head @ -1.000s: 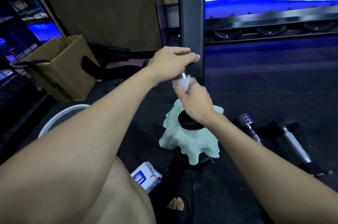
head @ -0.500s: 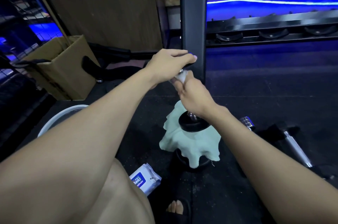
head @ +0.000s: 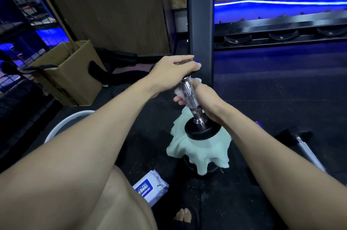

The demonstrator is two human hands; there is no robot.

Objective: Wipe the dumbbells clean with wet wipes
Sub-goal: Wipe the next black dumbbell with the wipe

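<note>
The dumbbell (head: 193, 98) stood upright on a green cloth (head: 202, 152) over dark rubber flooring (head: 262, 88). The left hand (head: 172, 71) lay flat on its top head; the right hand (head: 203, 96) gripped a wet wipe (head: 179, 91) around the handle. A black rack post (head: 200, 23) and a cardboard box (head: 69, 71) stood behind.

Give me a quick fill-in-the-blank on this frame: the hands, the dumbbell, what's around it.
1. The dumbbell stands on end on a pale green ____.
2. The left hand rests on the dumbbell's ____ end.
3. The right hand holds a white ____ against the handle.
4. The wipes pack lies on the ____.

Missing words: cloth; top; wipe; floor
</note>
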